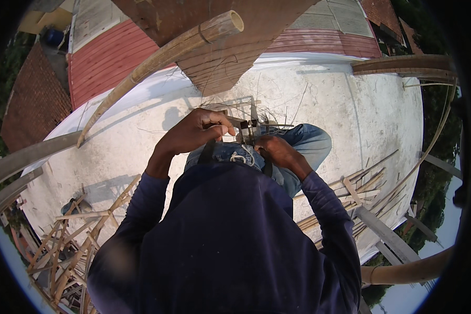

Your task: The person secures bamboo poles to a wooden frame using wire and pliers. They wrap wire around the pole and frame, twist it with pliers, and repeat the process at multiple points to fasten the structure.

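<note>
At my waist, just above the jeans, is a small metal piece with dark ends that looks like a buckle. My left hand is beside it, with its fingers curled and the fingertips close to its left side. Whatever those fingers may pinch is too small to make out. On the other side, my right hand is closed against the lower right of the metal piece, its fingertips mostly hidden. Dark straps run down over the jeans, and a pale drawstring hangs in a loop between my hands.
Beneath me is a pale, rough slab strewn with thin wires. A thick bamboo pole slants across the upper left, near a rusty brown sheet. Wooden sticks are heaped at lower left; bamboo strips lie at right.
</note>
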